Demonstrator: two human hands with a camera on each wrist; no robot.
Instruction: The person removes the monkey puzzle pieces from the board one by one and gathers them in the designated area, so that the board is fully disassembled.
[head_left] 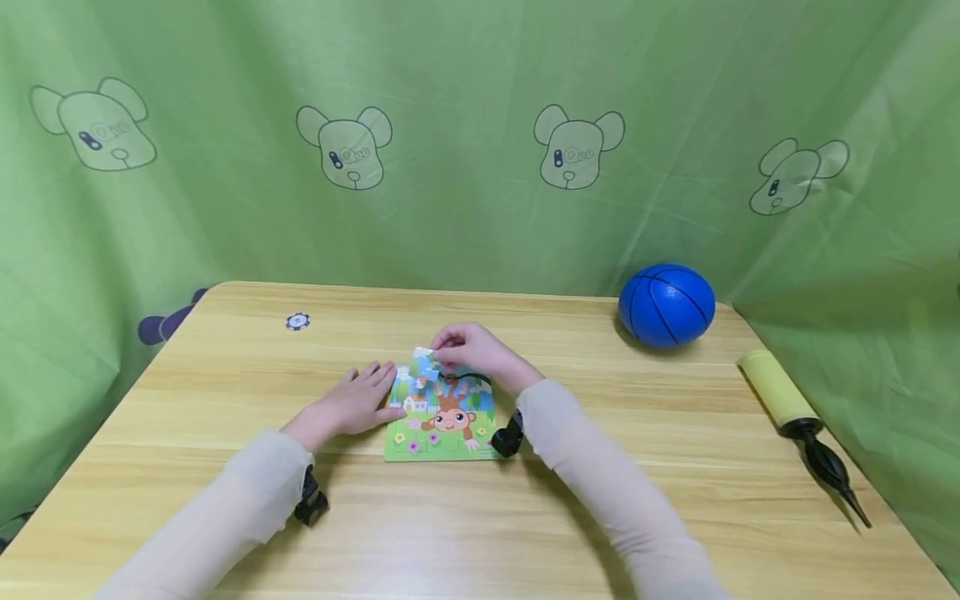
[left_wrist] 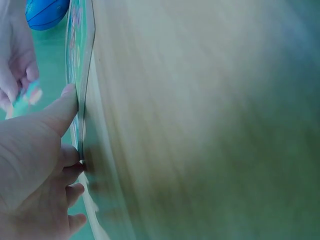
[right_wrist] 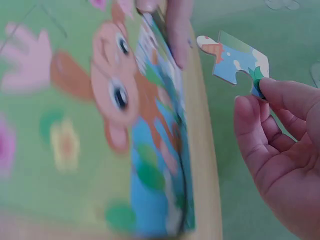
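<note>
A jigsaw puzzle [head_left: 442,442] with a monkey picture lies flat on the wooden table. My right hand [head_left: 480,352] pinches a puzzle piece [right_wrist: 234,59] between thumb and fingertips, raised above the puzzle's far edge. The piece shows blue sky, white cloud and a bit of green, with a knob at one corner. My left hand [head_left: 352,402] rests at the puzzle's left side, its fingers extended. In the left wrist view its thumb [left_wrist: 65,107] touches the puzzle's edge. Part of the puzzle's upper area is hidden by the piece and right hand.
A blue ball [head_left: 666,306] sits at the table's back right. A yellow and black hand pump [head_left: 780,400] lies along the right edge. A small round chip-like disc [head_left: 297,321] is at the back left. Green curtain [head_left: 465,225] with mouse drawings hangs behind the table.
</note>
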